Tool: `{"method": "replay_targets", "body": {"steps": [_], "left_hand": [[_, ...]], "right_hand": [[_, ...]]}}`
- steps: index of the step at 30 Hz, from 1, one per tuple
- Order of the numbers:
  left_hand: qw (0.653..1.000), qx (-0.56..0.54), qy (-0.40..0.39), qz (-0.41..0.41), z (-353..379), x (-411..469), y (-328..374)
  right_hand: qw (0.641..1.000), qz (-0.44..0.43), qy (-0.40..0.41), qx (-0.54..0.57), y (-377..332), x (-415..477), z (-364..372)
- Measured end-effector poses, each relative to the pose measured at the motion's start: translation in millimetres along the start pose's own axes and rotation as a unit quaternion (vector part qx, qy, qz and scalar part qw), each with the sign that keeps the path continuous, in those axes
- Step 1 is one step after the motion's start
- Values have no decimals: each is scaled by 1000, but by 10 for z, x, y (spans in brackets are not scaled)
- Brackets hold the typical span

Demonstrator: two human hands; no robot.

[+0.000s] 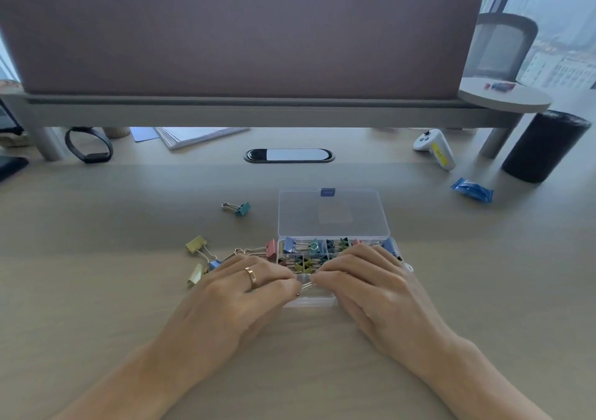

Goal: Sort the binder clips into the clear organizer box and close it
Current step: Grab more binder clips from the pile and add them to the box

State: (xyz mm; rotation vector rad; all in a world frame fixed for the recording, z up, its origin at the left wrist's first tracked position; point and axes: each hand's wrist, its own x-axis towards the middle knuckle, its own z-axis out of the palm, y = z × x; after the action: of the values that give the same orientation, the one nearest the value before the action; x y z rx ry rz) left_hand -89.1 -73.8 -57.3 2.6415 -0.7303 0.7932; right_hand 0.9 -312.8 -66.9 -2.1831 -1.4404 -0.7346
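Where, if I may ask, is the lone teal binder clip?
In the head view, the teal binder clip lies alone on the desk, left of the organizer's open clear plastic lid.

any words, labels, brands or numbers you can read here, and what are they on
No text here can be read.
Yellow label on the white controller: dark marks, too blurred to read.
Blue packet: any print is too small to tell.
Sticker on the clear lid: pale patch, no legible text.
Papers under the shelf: too far and blurred.
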Motion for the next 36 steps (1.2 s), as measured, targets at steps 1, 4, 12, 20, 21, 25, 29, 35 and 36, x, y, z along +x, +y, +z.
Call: {"method": "replay_targets", "body": {"steps": [1, 4, 12, 20, 21, 25, 29, 35, 36], "left_hand": [[1000, -3, 0, -3, 6, -1, -9], [1000, -8, 0, -13, 18, 2, -18], [1000, -11, -3, -22, 6, 7, -37], [1000, -17, -8, -2, -8, 23, -4], [1000, -16, -8, -1, -7, 24, -2], [999, -31, -9, -17, -5, 22, -5], [998, -47, -19, -28, -11, 26, 13], [995, -85, -16, -53, -23, 40, 34], [994, -93, -16, -60, -27, 38, 30]], "right_hand": [[1000, 3, -2, 0, 4, -3, 1], [1000, 11, -14, 10, 14, -10, 2], [998, 12, -55, 41, -30, -17, -54], [997, 17, -59, 52, -86, 20, -83], [997, 14, -60, 52, -87, 23, -83], [997, 8, -65, 48, -79, 15, -68], [997, 3, -59, 41, -80, 14, -62], [997, 4, -61, 44, -80, 18, -62], [997, 5, -61, 45, -82, 16, -64]]}}
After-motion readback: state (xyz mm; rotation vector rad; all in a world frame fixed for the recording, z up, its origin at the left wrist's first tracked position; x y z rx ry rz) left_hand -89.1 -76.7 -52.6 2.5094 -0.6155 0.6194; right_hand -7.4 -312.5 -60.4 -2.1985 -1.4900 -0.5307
